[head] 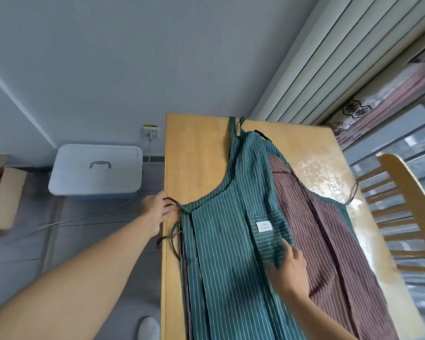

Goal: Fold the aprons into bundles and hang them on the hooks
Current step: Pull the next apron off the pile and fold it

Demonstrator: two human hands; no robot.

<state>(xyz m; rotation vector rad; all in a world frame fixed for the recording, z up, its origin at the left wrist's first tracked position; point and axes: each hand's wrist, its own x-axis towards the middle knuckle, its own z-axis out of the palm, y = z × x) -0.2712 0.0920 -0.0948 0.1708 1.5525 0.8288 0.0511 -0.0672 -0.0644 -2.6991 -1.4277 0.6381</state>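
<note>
Head view: green apron [221,241] bears a white label [263,227], writing unreadable.

I can read no text anywhere; the small white label [263,227] sewn on my green apron [226,241] is too blurred to read

Before you the table [201,153] carries two aprons: the upper apron [221,241] lies on its left half, overlapping the lower apron [329,241], which shows to its right. Your left hand [157,209] is at the table's left edge on the upper apron's tie [179,207], and your right hand [290,268] rests where the aprons overlap. A lidded bin [96,168] and a cardboard box [3,192] sit on the floor to the left, and a chair [407,204] stands at the table's right.
</note>
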